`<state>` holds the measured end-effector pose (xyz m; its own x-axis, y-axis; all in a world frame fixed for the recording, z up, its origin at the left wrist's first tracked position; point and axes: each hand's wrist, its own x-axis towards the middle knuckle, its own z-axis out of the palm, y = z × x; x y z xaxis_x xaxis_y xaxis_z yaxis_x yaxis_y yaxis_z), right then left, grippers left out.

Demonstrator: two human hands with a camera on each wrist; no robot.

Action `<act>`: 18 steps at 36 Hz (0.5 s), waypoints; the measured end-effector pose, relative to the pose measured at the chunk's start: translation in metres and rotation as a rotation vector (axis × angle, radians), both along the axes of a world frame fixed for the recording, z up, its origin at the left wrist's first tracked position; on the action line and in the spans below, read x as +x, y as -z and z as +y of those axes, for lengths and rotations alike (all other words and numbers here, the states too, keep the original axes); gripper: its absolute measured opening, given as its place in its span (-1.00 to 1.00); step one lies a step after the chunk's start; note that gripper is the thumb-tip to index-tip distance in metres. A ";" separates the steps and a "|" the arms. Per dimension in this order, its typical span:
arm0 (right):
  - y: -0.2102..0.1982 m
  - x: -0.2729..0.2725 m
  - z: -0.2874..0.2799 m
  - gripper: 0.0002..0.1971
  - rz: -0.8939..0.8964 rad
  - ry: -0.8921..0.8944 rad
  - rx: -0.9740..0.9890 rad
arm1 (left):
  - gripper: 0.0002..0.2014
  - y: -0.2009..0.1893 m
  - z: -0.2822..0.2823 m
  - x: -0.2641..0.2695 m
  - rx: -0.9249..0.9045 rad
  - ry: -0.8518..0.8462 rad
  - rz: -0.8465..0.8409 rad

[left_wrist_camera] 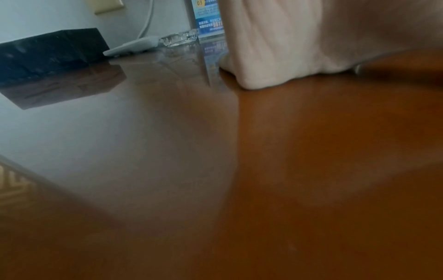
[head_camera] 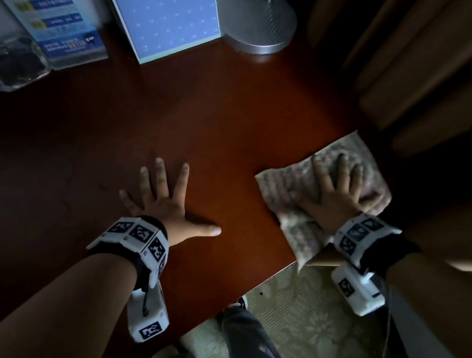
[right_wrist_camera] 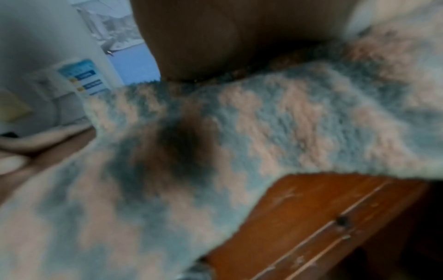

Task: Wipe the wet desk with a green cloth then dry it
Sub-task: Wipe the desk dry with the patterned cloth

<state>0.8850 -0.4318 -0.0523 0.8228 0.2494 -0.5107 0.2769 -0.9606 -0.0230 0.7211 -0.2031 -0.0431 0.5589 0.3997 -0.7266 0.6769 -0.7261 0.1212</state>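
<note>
Head view: left hand (head_camera: 162,206) lies flat on the dark red-brown desk (head_camera: 223,116), fingers straight and spread, palm down, holding nothing. Right hand (head_camera: 336,189) is pressed flat on top of the cloth (head_camera: 293,185), fingers spread and fairly straight, not curled round it. The cloth is a fuzzy pale green-and-pink patterned piece, folded, sitting at the desk's near right corner with its near end hanging over the front edge. The two hands are well apart. Along the back of the desk, left to right: a clear glass ashtray (head_camera: 13,63), a blue printed card in a clear stand (head_camera: 61,28), a light blue box with a dot pattern (head_camera: 170,17), and a round silver lamp base (head_camera: 260,23). Brown curtain folds (head_camera: 418,45) run down the right side. Below the desk edge: pale patterned floor (head_camera: 300,317) and the person's jeans. Left wrist view: fingers (left_wrist_camera: 275,47) flat on the glossy desk top, ashtray and a black box (left_wrist_camera: 48,51) beyond. Right wrist view: blurred, mostly cloth, with the desk's front edge (right_wrist_camera: 323,227) under it.
</note>
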 end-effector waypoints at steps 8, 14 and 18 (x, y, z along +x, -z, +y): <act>0.010 -0.055 0.023 -0.06 0.055 -0.203 0.035 | 0.33 0.000 0.000 0.000 0.018 0.001 0.005; 0.008 -0.072 -0.013 -0.05 0.087 -0.369 0.009 | 0.33 -0.002 0.000 0.000 0.014 0.010 0.011; 0.009 -0.059 -0.037 -0.02 0.088 -0.343 0.013 | 0.33 -0.005 0.000 0.000 0.009 0.014 0.025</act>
